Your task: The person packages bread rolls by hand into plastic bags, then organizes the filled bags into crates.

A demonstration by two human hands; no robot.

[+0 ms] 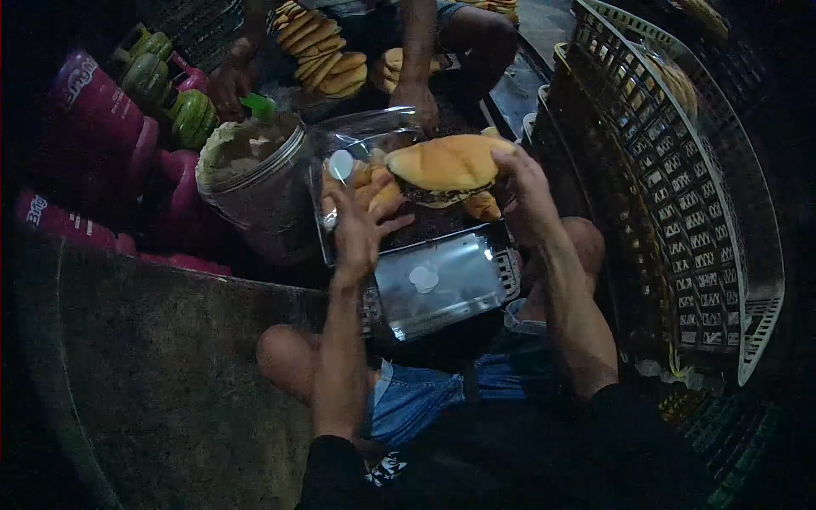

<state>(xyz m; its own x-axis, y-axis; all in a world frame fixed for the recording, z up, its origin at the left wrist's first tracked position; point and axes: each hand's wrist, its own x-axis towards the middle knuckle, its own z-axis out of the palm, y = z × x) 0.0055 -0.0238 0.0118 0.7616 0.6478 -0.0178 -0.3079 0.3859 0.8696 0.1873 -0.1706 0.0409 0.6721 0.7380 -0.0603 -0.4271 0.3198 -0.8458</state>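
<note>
My right hand point(529, 189) grips one end of a golden bun point(446, 163) with a dark, crumbly filling along its open side. The bun is held up over a box with dark crumbs inside. My left hand point(357, 229) is open with its fingers spread, to the left of the bun. Just above its fingertips shows a small white disc point(341, 165). Behind that hand, smaller bread pieces point(368, 183) lie under clear plastic point(357, 136). Closer to my lap rests a stack of clear plastic bags point(442, 293) with white round spots point(423, 279) on top.
A large tub of pale spread point(255, 170) with a green-handled tool point(257, 106) stands left. Beyond are pink gas cylinders point(106, 102) and green ones point(149, 81). Another person's hand point(416, 106) is across, by stacked buns point(319, 51). Plastic crates point(680, 187) stand right.
</note>
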